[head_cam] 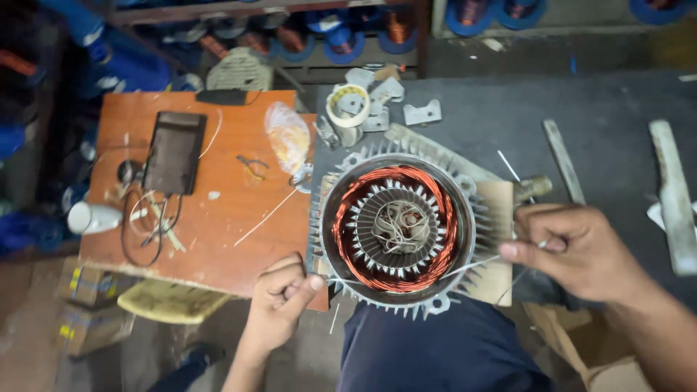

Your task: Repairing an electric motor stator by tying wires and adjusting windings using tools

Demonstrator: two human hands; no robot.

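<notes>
A finned metal motor stator (pixel 398 226) with copper windings stands open-end up at the table's near edge. A tangle of pale string lies in its bore. My left hand (pixel 279 299) is closed at the stator's lower left, pinching a thin white tie string (pixel 475 263). The string runs across the lower rim to my right hand (pixel 577 250), which is closed on its other end at the right of the stator. The string looks taut between the two hands.
An orange wooden board (pixel 207 185) at left holds a dark flat device (pixel 174 151), small pliers (pixel 253 166), wires and a plastic bag (pixel 288 134). A tape roll (pixel 348 104) and metal brackets lie behind the stator. Metal bars (pixel 674 192) rest on the grey top at right.
</notes>
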